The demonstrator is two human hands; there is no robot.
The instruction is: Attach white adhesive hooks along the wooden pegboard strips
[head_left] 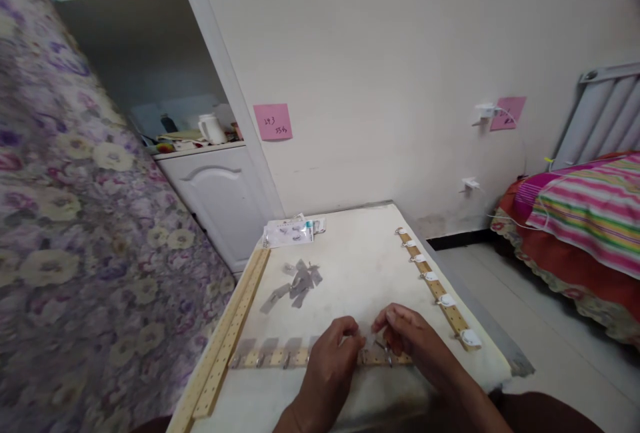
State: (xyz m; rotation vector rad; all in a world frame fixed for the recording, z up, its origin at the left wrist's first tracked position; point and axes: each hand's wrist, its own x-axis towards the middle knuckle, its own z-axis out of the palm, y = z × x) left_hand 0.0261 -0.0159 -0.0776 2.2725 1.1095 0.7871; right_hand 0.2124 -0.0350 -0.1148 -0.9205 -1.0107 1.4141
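We note the left hand (330,365) and right hand (409,334) just apart, fingers curled, grip undeterminable, at the wooden strip (298,357) on the table (355,253), and judge the strip light, stiff, best held by its edges.

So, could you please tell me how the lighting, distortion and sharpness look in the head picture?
Head view: soft lighting leaves the open grey cabinet recess in shade; wide-angle distortion probably makes the white upright cabinet frame lean; the purple floral fabric looks blurred; fine details by the right fingers are too soft to identify.
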